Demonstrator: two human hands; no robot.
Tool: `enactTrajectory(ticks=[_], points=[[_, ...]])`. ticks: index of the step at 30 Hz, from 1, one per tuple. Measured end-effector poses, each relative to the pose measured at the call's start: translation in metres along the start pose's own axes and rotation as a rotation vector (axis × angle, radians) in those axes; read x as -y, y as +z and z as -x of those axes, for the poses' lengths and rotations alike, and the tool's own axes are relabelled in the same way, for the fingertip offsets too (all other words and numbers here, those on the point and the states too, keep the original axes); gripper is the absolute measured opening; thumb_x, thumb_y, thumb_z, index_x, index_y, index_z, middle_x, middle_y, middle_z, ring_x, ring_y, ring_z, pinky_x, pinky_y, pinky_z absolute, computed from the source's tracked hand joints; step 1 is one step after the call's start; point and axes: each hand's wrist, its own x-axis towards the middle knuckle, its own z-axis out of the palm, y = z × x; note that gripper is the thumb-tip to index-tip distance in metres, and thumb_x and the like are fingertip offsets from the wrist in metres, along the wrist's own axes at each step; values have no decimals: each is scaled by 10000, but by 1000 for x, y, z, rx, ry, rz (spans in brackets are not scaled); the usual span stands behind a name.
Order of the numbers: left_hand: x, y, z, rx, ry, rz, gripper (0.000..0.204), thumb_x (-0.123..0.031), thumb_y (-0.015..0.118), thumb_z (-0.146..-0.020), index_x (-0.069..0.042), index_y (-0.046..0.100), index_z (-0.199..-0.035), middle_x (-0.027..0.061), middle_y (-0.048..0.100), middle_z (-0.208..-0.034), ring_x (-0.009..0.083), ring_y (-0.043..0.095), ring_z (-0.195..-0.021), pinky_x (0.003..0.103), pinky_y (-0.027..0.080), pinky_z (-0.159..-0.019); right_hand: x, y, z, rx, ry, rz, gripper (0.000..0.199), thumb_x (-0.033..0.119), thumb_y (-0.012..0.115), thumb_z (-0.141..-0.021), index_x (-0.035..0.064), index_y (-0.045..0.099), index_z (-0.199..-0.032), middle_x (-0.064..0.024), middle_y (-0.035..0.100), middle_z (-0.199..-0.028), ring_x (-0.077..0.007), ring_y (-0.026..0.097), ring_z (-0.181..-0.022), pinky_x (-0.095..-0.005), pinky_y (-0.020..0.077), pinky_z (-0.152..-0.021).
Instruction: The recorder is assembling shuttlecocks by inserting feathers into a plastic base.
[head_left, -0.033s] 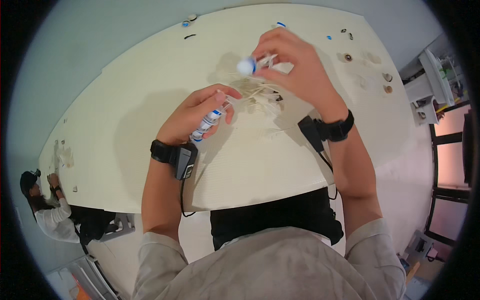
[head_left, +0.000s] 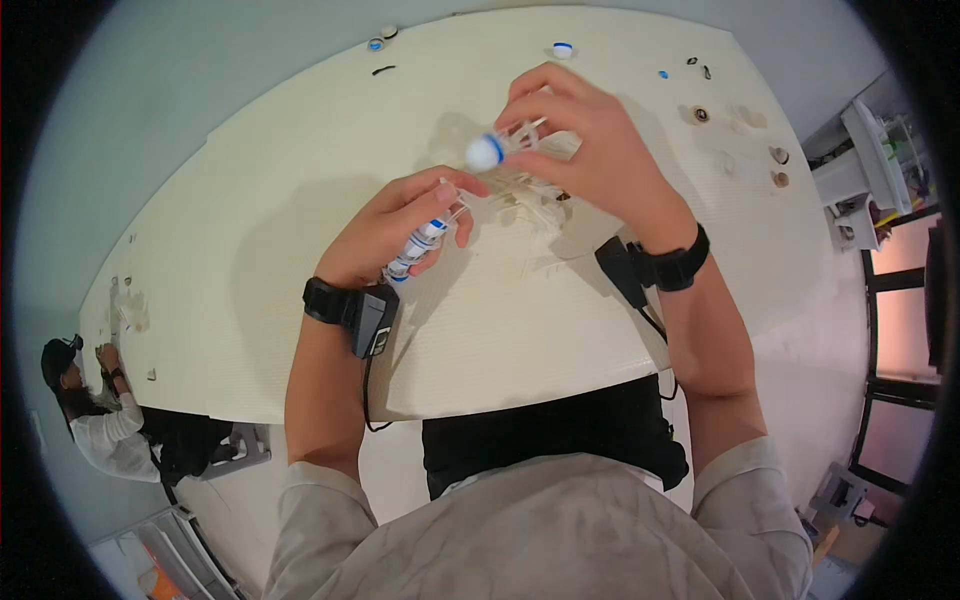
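My left hand (head_left: 400,222) is closed around a clear tube (head_left: 418,248) with white and blue bands. Thin clear prongs stick up from its upper end, near the thumb. Farther right and higher, my right hand (head_left: 590,140) pinches a white round-topped piece (head_left: 486,152) with a blue ring and clear prongs. The white top points down and left, toward the tube, with a gap between them. Under and between both hands lies a loose pile of thin pale strips (head_left: 535,205), partly hidden by the right hand.
Beyond my right hand stands a white cap with a blue band (head_left: 563,50). Two small round caps (head_left: 377,44) and a black strip (head_left: 384,70) lie at the far left. Several small round pieces (head_left: 701,115) dot the right side. Another person (head_left: 110,410) sits at the table's left end.
My right hand has moved slightly left and down with the white round-topped piece. The far white cap now shows more fully. My left hand has barely moved.
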Motion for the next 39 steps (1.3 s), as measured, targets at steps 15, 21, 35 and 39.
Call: enactTrajectory(ticks=[15, 21, 35, 39], points=[[-2, 4, 5, 2, -1, -47, 345, -345, 549, -1038, -49, 625, -1199, 11, 610, -799, 50, 439, -492, 213, 347, -443, 14, 24, 3, 102, -108, -42, 344, 70, 745, -818, 116, 712, -1157, -70, 672, -1046, -269, 643, -838, -356, 533, -747], [2, 3, 3, -30, 60, -41, 377, -375, 562, -1030, -36, 611, -1187, 62, 616, -762, 70, 459, -474, 217, 343, -411, 10, 13, 3, 223, 118, -265, 357, 172, 765, -867, 95, 718, -1213, -64, 720, -976, -165, 620, -805, -301, 506, -735], [-7, 8, -1, -31, 51, 84, 474, -457, 493, -1057, 4, 601, -1079, 57, 596, -745, 72, 451, -458, 217, 337, -400, -2, 13, 1, 190, 202, -421, 290, 10, 681, -925, 18, 672, -1215, -12, 626, -991, -110, 543, -895, -262, 473, -834], [5, 9, 3, -77, 37, 100, 450, -435, 451, -1073, -11, 595, -1037, 57, 586, -746, 69, 432, -455, 217, 332, -392, -3, 20, 4, 191, 191, -404, 267, 4, 672, -922, 9, 663, -1189, -8, 625, -994, -101, 556, -896, -262, 480, -830]])
